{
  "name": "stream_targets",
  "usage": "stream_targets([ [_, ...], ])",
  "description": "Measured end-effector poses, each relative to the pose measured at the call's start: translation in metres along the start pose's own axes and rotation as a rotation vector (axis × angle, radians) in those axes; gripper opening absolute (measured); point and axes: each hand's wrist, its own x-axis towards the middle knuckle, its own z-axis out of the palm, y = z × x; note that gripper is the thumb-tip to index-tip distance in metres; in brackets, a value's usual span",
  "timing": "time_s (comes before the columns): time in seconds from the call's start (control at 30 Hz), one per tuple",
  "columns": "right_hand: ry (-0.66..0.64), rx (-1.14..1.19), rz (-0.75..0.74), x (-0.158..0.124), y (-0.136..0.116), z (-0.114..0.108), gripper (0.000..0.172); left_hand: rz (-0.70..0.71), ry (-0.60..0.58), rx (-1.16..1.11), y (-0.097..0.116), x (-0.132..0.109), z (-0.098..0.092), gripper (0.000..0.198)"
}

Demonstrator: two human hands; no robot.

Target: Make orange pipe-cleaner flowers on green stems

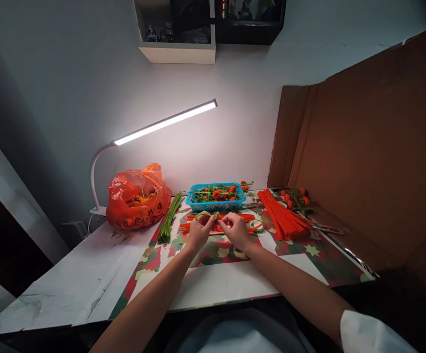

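Observation:
My left hand (200,230) and my right hand (235,229) are close together above the patterned mat (235,252), both pinched on a bent green pipe cleaner (206,214) that arcs up between them. Loose orange pipe cleaners (242,216) lie on the mat just behind my hands. A roll of green tape (257,226) rests right of my right hand. A blue basket (216,197) of small orange pompom flowers on green stems stands behind that.
An orange plastic bag (138,197) sits at the back left beside a bundle of green pipe cleaners (169,218). A bundle of orange pipe cleaners (282,215) and more flowers (295,198) lie on the right, near a cardboard wall (363,147). A lit desk lamp (161,125) hangs overhead.

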Motion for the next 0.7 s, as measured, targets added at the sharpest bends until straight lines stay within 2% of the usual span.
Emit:
stream_targets([
  [0.07,-0.007,-0.019,-0.027,0.000,0.003,0.000,0.023,-0.024,-0.007,0.025,0.000,0.000,0.000,0.031],
  [0.17,-0.082,0.185,0.095,0.003,0.009,0.002,0.022,-0.108,-0.041,-0.072,0.003,-0.001,0.001,0.031],
  [0.27,-0.147,0.474,0.209,0.006,0.012,0.005,0.041,-0.218,-0.131,-0.218,0.007,-0.002,0.001,0.029],
  [0.33,-0.157,0.562,0.231,0.006,0.011,0.006,0.048,-0.279,-0.201,-0.307,0.008,-0.001,0.000,0.030],
  [0.43,-0.154,0.580,0.207,0.005,0.006,0.004,0.046,-0.337,-0.246,-0.430,0.006,0.001,-0.004,0.036],
  [0.57,-0.205,0.624,0.140,0.005,0.000,-0.002,0.036,-0.388,-0.218,-0.476,0.005,0.004,-0.008,0.035],
  [0.7,-0.119,0.540,0.100,0.007,-0.003,-0.008,0.025,-0.343,-0.190,-0.423,0.008,0.004,-0.008,0.035],
])
